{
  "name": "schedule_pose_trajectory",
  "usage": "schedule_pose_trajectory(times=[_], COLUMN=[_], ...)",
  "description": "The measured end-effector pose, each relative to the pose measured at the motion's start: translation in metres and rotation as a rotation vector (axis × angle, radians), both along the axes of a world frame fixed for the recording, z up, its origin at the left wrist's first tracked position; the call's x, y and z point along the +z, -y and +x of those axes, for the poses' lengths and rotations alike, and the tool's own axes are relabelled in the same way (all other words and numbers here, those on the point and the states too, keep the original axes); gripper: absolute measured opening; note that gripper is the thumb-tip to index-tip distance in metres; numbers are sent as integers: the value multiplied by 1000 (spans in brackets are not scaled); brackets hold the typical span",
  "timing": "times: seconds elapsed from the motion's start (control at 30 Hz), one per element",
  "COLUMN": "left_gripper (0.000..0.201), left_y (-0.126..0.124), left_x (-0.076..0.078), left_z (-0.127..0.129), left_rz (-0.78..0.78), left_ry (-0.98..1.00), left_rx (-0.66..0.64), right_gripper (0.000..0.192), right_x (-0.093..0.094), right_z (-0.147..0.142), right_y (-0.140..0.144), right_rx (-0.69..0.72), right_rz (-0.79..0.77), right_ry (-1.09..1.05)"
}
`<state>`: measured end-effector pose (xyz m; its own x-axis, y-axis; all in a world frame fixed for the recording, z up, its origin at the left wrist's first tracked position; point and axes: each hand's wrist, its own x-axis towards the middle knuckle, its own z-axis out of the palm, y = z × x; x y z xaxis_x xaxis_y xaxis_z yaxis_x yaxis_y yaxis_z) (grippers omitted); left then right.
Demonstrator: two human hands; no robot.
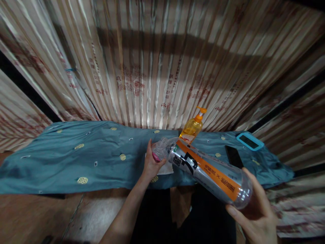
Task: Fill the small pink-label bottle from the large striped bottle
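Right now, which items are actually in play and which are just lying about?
In hand:
- clear bottle with orange label, tilted, base cupped by right hand
- bottle neck gripped by left hand
- white paper lies under the left hand

Lying about:
- orange pump bottle, upright
- black phone
- blue-edged device
- teal cloth under it all

Both forearms are bare with no sleeve showing, the left hand [151, 162] and right hand [256, 211] carry no gloves, rings or watch, and dark, near-black clothing covers the lap below them.
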<state>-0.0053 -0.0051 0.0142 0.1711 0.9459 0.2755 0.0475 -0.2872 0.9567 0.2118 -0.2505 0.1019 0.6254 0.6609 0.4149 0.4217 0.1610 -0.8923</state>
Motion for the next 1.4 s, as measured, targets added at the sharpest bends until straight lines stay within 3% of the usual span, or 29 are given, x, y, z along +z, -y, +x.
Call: schedule_pose_trajectory(times=[1.4], left_gripper=[120], left_y=[2], left_x=[2], left_z=[2], left_rz=[33], left_ry=[14], left_rx=[10], right_gripper=[93], right_x=[6], right_z=[-9], right_y=[-2], right_rx=[-4], right_rz=[6], right_ry=[-7])
